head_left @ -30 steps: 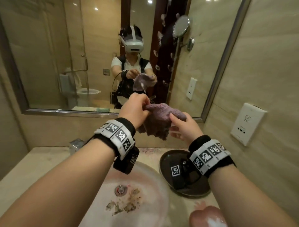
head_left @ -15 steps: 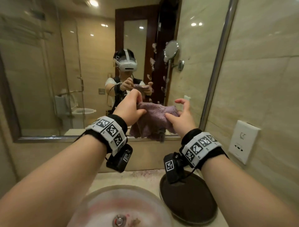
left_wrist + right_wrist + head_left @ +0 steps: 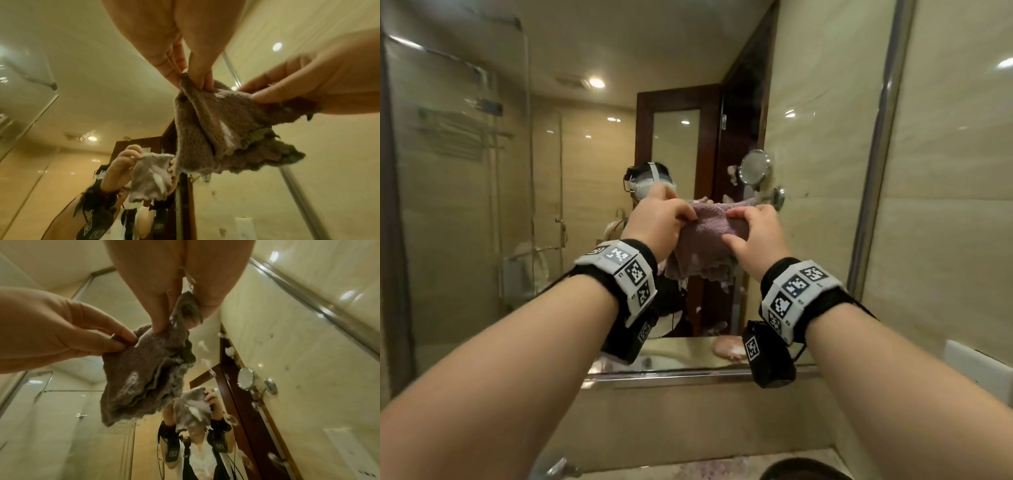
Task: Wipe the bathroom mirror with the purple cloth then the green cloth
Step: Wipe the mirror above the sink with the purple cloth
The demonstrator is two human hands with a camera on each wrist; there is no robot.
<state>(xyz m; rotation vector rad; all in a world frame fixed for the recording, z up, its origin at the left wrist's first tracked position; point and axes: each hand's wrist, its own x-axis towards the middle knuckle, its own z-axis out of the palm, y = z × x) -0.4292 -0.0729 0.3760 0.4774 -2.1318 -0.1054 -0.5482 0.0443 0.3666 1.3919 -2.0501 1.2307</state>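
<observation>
The purple cloth (image 3: 709, 240) hangs bunched between both hands, close in front of the bathroom mirror (image 3: 585, 171). My left hand (image 3: 686, 214) pinches its upper left edge between thumb and fingers (image 3: 191, 78). My right hand (image 3: 736, 217) grips the upper right edge, its fingers curled into the fabric (image 3: 176, 316). White foam streaks the cloth (image 3: 131, 379), and a green edge (image 3: 252, 138) shows among its folds. Dabs of white foam (image 3: 229, 351) dot the glass to the right of the cloth. I cannot tell whether the cloth touches the glass.
The mirror's metal frame (image 3: 873, 205) runs up the right side, with tiled wall and a white socket (image 3: 976, 366) beyond it. A dark round tray (image 3: 808, 469) sits on the counter (image 3: 688, 466) at the lower right. The mirror's bottom ledge (image 3: 688, 375) lies below my wrists.
Both hands have lifted the purple cloth from above the sink up to the middle of the mirror. The right hand's fingers have closed onto the cloth. The sink has dropped out of view.
</observation>
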